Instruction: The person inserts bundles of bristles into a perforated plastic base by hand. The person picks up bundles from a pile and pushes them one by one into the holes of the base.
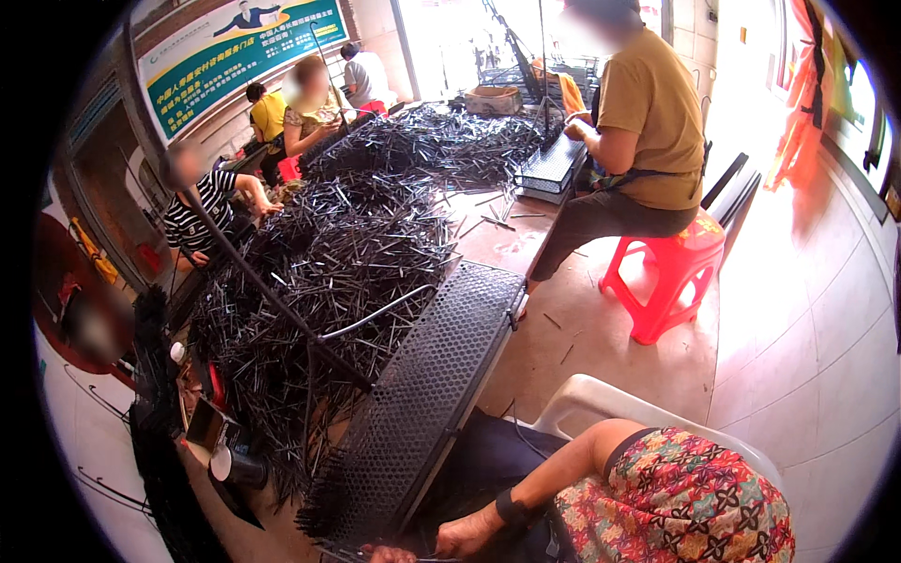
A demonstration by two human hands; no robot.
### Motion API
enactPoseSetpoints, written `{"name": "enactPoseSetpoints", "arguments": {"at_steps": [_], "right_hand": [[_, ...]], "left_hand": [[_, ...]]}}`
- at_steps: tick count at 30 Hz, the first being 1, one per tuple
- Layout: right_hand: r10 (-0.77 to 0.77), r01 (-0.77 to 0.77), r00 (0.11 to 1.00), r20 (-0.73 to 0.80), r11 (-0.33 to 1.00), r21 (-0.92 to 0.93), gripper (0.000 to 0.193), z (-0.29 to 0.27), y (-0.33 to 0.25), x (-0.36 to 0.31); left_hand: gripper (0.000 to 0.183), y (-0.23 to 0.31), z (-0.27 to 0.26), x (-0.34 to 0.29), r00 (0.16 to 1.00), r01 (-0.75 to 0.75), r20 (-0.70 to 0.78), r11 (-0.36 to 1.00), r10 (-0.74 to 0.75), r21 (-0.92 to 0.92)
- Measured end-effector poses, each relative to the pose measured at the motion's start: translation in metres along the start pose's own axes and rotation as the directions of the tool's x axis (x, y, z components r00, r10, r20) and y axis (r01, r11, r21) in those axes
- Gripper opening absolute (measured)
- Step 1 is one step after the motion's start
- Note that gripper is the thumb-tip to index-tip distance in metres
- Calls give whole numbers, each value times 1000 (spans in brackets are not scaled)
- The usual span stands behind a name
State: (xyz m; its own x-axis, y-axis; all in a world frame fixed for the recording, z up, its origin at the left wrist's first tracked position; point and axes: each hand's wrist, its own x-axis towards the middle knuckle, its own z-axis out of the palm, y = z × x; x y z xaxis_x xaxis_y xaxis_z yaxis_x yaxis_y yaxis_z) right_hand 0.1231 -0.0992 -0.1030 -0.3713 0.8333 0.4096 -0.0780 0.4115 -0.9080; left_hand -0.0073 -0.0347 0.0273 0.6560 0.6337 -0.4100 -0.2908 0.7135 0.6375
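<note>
We look down: right hand (pixel 469 535) at six o'clock, fingers curled together on thin dark rods (pixel 413 555) at bottom edge; exact pinch, cannot tell. Left hand (pixel 389 555) barely in view at frame bottom, touching same rods, grip unclear. Long black perforated tray (pixel 422 394) just ahead of both hands, long axis running toward one o'clock, near end nearly at knuckles. Tray looks dark metal, honeycomb of small holes. Huge heap of black rods (pixel 347 253) at eleven o'clock

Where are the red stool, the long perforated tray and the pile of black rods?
Red stool (pixel 668 272), head view: its seat and legs.
Perforated tray (pixel 422 394), head view: its mesh top.
Rod pile (pixel 347 244), head view: its middle.
</note>
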Motion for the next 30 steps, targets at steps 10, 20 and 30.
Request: {"name": "enactPoseSetpoints", "arguments": {"at_steps": [10, 20, 30], "right_hand": [[-47, 27, 997, -61, 959, -283, 18, -6, -31, 5], [-30, -83, 985, -170, 782, -618, 17, -24, -63, -19], [283, -255, 764, -580, 958, 130, 44, -40, -81, 4]], "left_hand": [[16, -4, -4, -2, 983, -174, -49, 984, 176, 45], [17, 5, -7, 1, 995, -80, 61, 995, 76, 64], [27, -21, 19, -15, 987, -3, -139, 877, 80, 480]]}}
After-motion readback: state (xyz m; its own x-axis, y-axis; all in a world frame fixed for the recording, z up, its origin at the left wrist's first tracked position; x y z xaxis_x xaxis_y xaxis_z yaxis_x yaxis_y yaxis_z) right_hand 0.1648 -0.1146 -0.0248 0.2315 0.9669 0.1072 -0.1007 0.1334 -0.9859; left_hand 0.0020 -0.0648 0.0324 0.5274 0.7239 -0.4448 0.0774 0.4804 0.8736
